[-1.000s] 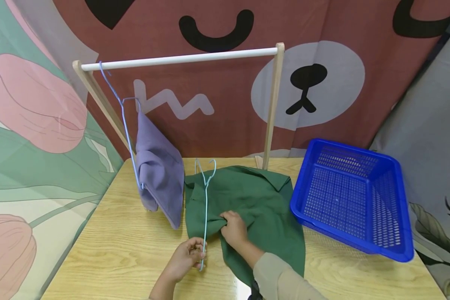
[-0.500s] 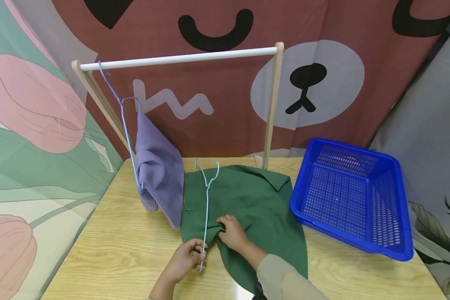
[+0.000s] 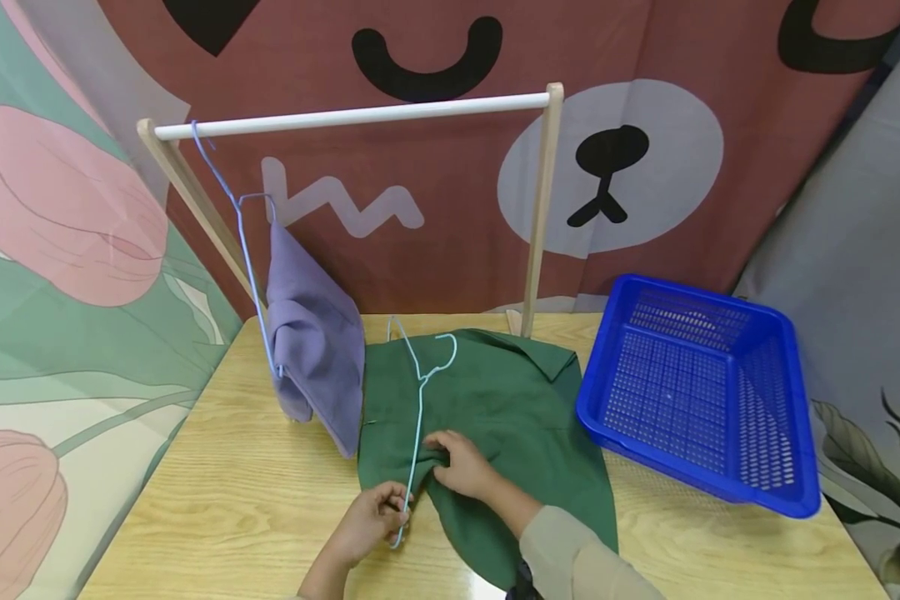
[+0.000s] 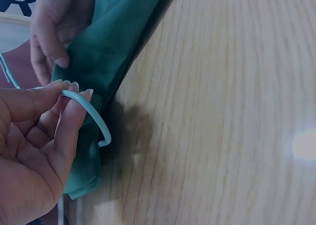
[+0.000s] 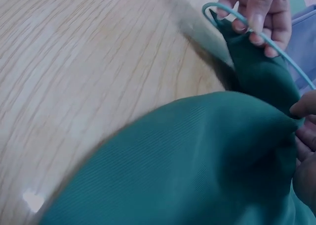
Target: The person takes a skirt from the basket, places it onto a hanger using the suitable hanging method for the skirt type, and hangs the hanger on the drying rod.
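Note:
My left hand [image 3: 371, 521] pinches a light blue clothes hanger [image 3: 421, 400] near its lower end. The hanger stands on edge over a green cloth [image 3: 532, 425], its hook tipped to the right. My right hand [image 3: 461, 467] grips a fold of the cloth just right of the hanger. In the left wrist view, the hanger's bent end [image 4: 102, 128] sticks out past the left fingertips, with green fabric [image 4: 118, 32] behind it. The right wrist view shows the cloth [image 5: 187, 146] raised into a fold at the right fingers, and the hanger wire [image 5: 284, 57] in the other hand.
A wooden rack with a white rail [image 3: 352, 117] stands at the back. On its left end hangs a purple hanger [image 3: 246, 250] carrying a purple cloth [image 3: 315, 333]. A blue plastic basket [image 3: 592, 417] sits right of the green cloth on the wooden table [image 3: 217, 483].
The hanger's hook has tipped to the right while the left hand keeps its pinch. My right hand has shifted slightly left with the cloth, whose left part has spread further left under the hanger.

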The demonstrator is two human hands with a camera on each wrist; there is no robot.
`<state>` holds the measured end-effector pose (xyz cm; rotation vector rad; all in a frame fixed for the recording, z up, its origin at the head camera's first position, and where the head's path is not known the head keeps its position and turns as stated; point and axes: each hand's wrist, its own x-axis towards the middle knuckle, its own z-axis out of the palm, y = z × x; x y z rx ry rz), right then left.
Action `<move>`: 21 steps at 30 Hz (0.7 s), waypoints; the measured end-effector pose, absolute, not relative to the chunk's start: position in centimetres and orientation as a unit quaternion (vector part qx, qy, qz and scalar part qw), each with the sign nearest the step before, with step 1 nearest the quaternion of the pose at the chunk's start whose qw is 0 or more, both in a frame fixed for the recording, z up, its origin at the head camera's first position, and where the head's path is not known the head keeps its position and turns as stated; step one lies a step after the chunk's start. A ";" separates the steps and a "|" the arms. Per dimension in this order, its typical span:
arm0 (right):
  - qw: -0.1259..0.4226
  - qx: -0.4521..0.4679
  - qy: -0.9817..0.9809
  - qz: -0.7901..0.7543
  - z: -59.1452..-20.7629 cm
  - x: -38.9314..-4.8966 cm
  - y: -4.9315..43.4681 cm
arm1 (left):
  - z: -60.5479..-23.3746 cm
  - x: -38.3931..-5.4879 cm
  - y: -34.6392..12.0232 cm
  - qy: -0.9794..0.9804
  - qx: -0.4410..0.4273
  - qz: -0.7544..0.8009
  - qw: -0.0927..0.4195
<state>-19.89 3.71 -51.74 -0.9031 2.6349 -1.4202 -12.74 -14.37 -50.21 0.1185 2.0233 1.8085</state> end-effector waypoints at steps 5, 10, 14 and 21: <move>0.023 -0.280 0.821 -0.497 -51.3 -20.1 3.3 | -50.2 -12.7 -14.4 0.738 0.051 0.639 0.212; 0.046 -0.240 0.795 -0.556 -51.2 -20.4 2.7 | -50.1 -12.5 -14.5 0.746 0.058 0.630 0.207; 0.057 -0.201 0.776 -0.596 -51.1 -20.6 2.3 | -50.2 -12.4 -14.5 0.747 0.066 0.630 0.202; 0.072 -0.116 0.713 -0.688 -51.0 -21.1 1.5 | -50.2 -12.3 -14.6 0.750 0.078 0.623 0.207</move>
